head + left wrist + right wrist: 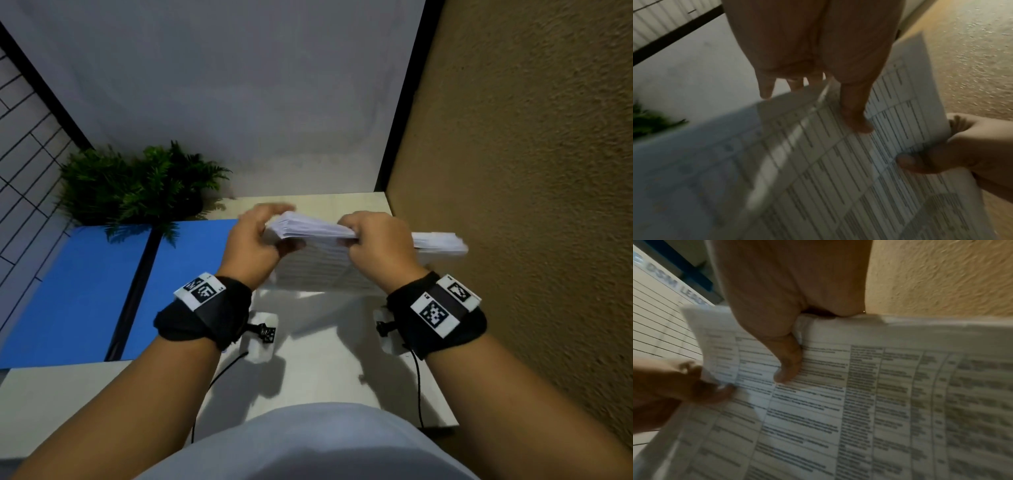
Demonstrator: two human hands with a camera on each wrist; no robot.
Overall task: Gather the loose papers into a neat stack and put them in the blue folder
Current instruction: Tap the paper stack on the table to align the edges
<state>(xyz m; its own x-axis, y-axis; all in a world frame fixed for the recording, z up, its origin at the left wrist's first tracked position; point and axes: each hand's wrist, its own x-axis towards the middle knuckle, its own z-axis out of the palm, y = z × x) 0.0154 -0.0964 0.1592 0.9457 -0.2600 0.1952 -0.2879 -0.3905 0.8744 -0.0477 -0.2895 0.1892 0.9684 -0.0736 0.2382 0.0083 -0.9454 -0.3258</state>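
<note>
A thick stack of printed papers (pixel 315 270) stands on edge above the pale table (pixel 325 359), its near face covered in tables of text (pixel 838 402). My right hand (pixel 349 233) grips the middle of its top edge, thumb (pixel 786 369) on the near face and fingers behind. My left hand (pixel 284 226) pinches the stack's upper left corner, thumb (pixel 857 120) on the print, fingers blurred behind the edge. The blue folder (pixel 78 291) lies open flat on the table to the left, a black spine (pixel 133 291) down its middle.
A green fern-like plant (pixel 137 185) stands at the back left, overhanging the folder's far edge. A rough brown wall (pixel 531 205) closes off the right side close to the papers. A grey backdrop (pixel 239 102) rises behind the table.
</note>
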